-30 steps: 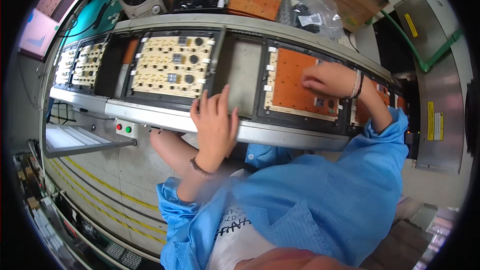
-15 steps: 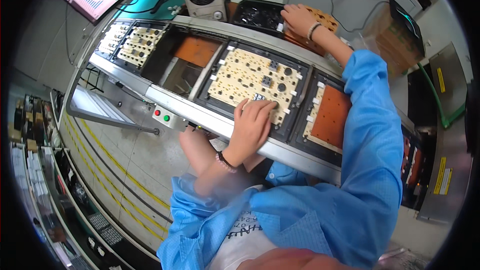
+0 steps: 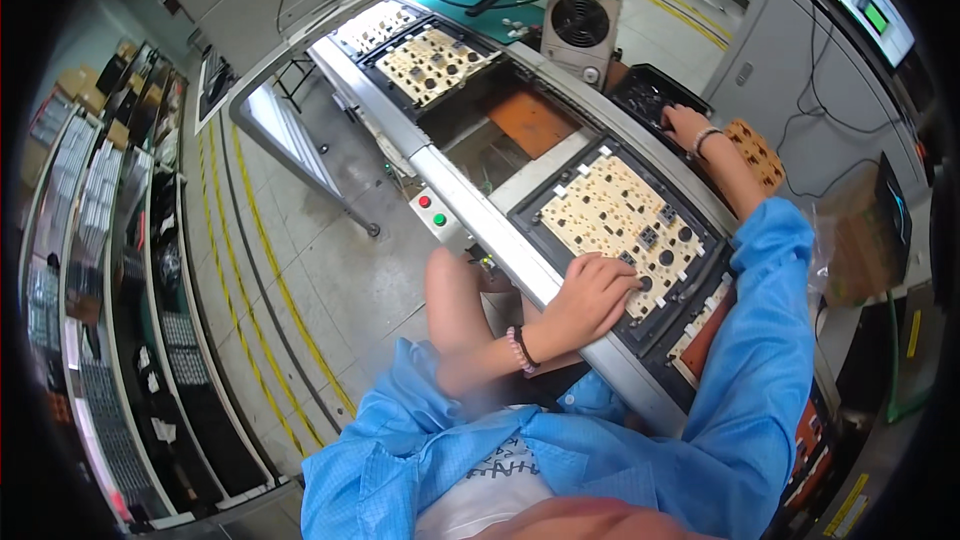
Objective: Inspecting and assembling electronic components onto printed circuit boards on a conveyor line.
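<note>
A cream circuit board point(image 3: 600, 202) dotted with small parts lies in a black frame point(image 3: 530, 202) in front of me. My left hand point(image 3: 592, 302) rests over its near edge, fingers bent and slightly apart. The fingertips are beside a round black component point(image 3: 645, 284); the thumb is hidden. Two more round black components and dark blocky connectors point(image 3: 648, 237) sit on the board. My right hand point(image 3: 688, 128) reaches over the near right side of a black tray point(image 3: 628, 112) of small, shiny black parts. Its fingers are drawn together, and what they hold is too small to make out.
An orange perforated plate point(image 3: 755, 155) lies right of the tray. A fan unit point(image 3: 580, 25) stands behind the conveyor rail point(image 3: 480, 225). Leftward is another populated board point(image 3: 425, 65). A red and green button box point(image 3: 435, 215) hangs on the near side.
The view has swung, shifting the bench rightward. My right hand has moved from the orange plate and tray edge to the tray's parts. My left hand stays at the board's near edge.
</note>
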Motion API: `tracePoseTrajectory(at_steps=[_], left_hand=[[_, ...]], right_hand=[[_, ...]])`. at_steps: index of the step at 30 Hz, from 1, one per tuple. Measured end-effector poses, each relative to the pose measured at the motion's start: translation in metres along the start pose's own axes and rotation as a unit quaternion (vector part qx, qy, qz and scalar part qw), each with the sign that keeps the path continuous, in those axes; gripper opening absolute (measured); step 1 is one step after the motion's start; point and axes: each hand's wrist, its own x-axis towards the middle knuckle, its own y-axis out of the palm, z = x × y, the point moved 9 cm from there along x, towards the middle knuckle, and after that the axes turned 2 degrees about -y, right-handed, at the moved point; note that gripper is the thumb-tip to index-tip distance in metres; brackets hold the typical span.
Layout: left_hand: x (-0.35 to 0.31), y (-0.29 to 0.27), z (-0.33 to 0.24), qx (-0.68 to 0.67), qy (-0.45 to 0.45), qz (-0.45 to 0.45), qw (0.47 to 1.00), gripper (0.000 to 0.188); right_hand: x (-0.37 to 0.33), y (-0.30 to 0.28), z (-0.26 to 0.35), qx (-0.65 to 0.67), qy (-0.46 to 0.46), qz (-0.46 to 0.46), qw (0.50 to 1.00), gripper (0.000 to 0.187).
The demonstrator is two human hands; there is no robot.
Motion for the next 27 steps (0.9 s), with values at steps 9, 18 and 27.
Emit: tracePoseTrajectory(at_steps=[9,18,27], left_hand=[[-0.001,-0.006,0.004,-0.023,-0.001,-0.002,1.0,0.022],[-0.003,-0.008,0.006,-0.034,0.006,-0.014,0.999,0.021],[0.0,-0.014,0.015,-0.021,-0.018,-0.022,0.999,0.017]], right_hand=[[-0.039,-0.022,0.017,0.055,0.03,-0.081,0.995,0.016],[-0.042,-0.044,0.02,0.063,0.029,-0.135,0.988,0.012],[-0.039,-0.072,0.019,0.131,0.004,-0.249,0.96,0.011]])
